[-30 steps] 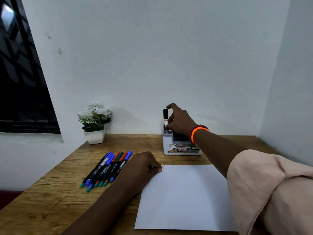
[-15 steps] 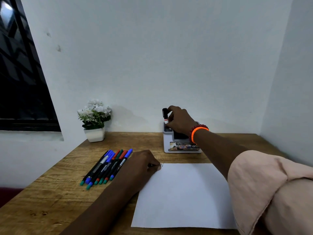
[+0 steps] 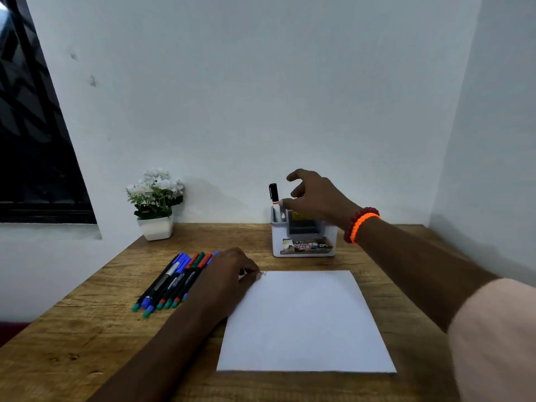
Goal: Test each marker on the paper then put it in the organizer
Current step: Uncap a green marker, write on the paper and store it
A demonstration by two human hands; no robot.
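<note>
A white desk organizer stands at the back of the wooden table. A black-capped marker stands upright in its left slot. My right hand hovers just above the organizer with its fingers spread and loosely curled, holding nothing; the thumb tip is right beside the marker. A white sheet of paper lies in front of me. My left hand rests on the paper's top-left corner with its fingers loosely curled. Several capped markers in blue, red, green and black lie in a row left of that hand.
A small white pot of white flowers sits at the back left against the wall. White walls close in the table at the back and on the right. A dark window is on the left.
My right hand has let go of the black-capped marker, now standing in the organizer's left slot, and has lifted with fingers spread. My left hand has stayed on the paper corner.
</note>
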